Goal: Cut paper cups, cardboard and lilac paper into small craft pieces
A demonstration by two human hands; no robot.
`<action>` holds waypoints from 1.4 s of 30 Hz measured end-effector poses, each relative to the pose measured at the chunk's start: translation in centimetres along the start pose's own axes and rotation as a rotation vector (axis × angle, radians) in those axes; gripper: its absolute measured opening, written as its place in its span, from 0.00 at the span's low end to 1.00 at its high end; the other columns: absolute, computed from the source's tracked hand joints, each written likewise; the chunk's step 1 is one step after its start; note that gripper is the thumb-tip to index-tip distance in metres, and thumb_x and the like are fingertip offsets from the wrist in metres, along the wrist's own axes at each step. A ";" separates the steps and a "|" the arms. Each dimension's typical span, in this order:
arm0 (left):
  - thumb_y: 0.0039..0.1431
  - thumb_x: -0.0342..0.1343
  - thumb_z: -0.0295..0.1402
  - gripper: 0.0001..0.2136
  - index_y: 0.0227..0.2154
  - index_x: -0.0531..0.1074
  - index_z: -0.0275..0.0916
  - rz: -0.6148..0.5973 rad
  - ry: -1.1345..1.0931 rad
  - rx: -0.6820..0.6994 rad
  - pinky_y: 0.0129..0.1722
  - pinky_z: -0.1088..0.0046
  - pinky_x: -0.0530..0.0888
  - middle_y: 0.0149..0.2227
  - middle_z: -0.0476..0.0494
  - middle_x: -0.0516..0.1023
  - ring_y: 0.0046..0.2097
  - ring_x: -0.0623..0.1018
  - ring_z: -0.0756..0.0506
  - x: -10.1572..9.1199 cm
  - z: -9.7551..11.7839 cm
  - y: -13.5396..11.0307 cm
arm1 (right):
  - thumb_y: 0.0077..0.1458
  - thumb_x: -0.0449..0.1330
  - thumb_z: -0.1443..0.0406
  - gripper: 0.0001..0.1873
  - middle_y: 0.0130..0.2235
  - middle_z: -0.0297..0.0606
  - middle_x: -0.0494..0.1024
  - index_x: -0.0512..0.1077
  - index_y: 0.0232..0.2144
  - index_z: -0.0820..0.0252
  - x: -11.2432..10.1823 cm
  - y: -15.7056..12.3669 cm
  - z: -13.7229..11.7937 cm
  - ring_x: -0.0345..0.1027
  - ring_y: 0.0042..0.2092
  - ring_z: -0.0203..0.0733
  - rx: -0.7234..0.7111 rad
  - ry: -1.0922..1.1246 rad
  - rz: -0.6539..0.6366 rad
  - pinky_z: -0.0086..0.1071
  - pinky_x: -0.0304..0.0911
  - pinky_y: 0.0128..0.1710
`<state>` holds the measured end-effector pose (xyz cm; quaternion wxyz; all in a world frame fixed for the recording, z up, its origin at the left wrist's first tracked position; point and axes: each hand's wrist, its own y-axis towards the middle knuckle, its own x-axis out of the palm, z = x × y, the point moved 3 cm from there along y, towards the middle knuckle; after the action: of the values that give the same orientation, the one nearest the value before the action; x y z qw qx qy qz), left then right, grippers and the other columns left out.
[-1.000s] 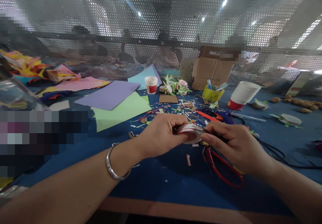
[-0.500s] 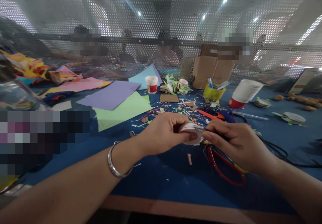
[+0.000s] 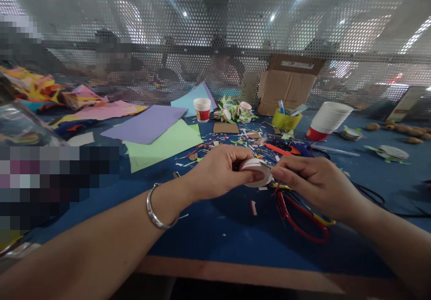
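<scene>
My left hand (image 3: pixel 224 172) is closed around a cut-down paper cup base (image 3: pixel 257 176), a short white ring with a trace of red, its thumb pressed on the near face. At the ring's right edge, my right hand (image 3: pixel 311 183) pinches with thumb and index finger; what sits between those fingertips is too small to make out. Red-handled scissors (image 3: pixel 303 226) lie on the table just below my right hand, overlapping a yellow handle (image 3: pixel 326 221). Beyond the hands are scattered paper scraps (image 3: pixel 232 143) and a blue glue gun (image 3: pixel 303 149), partly hidden by my right hand.
Green paper (image 3: pixel 161 149) and purple paper (image 3: pixel 148 122) lie left. Behind stand a paper cup (image 3: pixel 202 110), small paper turtles (image 3: pixel 232 111), a yellow holder (image 3: pixel 286 120), a cardboard box (image 3: pixel 286 89) and stacked cups (image 3: pixel 328 120). A black cable (image 3: pixel 370 194) runs right.
The cup base has turned so more of its flat white face shows. A thin grey piece at my right fingertips is now mostly hidden. The view has shifted slightly.
</scene>
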<state>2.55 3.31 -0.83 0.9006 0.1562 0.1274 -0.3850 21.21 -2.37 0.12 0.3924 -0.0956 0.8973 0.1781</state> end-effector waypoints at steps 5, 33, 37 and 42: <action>0.56 0.64 0.37 0.11 0.28 0.72 0.35 0.049 0.009 0.003 0.27 0.78 0.61 0.24 0.55 0.66 0.27 0.65 0.54 -0.4 0.2 0.0 | 0.64 0.54 0.46 0.27 0.22 0.31 0.61 0.65 0.22 0.58 -0.2 0.5 0.6 0.53 0.25 0.34 0.011 0.064 0.080 0.31 0.49 0.24; 0.57 0.63 0.34 0.07 0.36 0.73 0.37 0.124 -0.225 -0.244 0.20 0.82 0.69 0.29 0.51 0.77 0.26 0.75 0.53 0.6 0.9 -0.5 | 0.59 0.63 0.49 0.18 0.27 0.30 0.69 0.72 0.31 0.57 1.1 1.0 1.1 0.55 0.24 0.32 0.210 0.596 -0.019 0.28 0.49 0.22; 0.56 0.62 0.35 0.07 0.34 0.73 0.37 0.229 -0.010 -0.198 0.21 0.79 0.65 0.26 0.53 0.73 0.26 0.71 0.53 -0.1 0.8 -0.6 | 0.60 0.59 0.46 0.22 0.23 0.27 0.61 0.71 0.32 0.58 0.9 0.9 1.6 0.46 0.22 0.30 0.217 0.617 0.019 0.28 0.40 0.20; 0.57 0.60 0.35 0.07 0.35 0.75 0.38 0.349 0.195 -0.067 0.28 0.75 0.66 0.29 0.52 0.73 0.30 0.69 0.52 -0.8 0.9 -0.7 | 0.61 0.58 0.45 0.23 0.24 0.28 0.62 0.71 0.31 0.58 0.3 1.0 1.6 0.49 0.24 0.31 0.187 0.415 0.056 0.29 0.43 0.21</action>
<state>1.60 2.98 0.15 0.9418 0.1822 0.1978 -0.2017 21.73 -0.83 -0.87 0.2014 -0.0685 0.9737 0.0813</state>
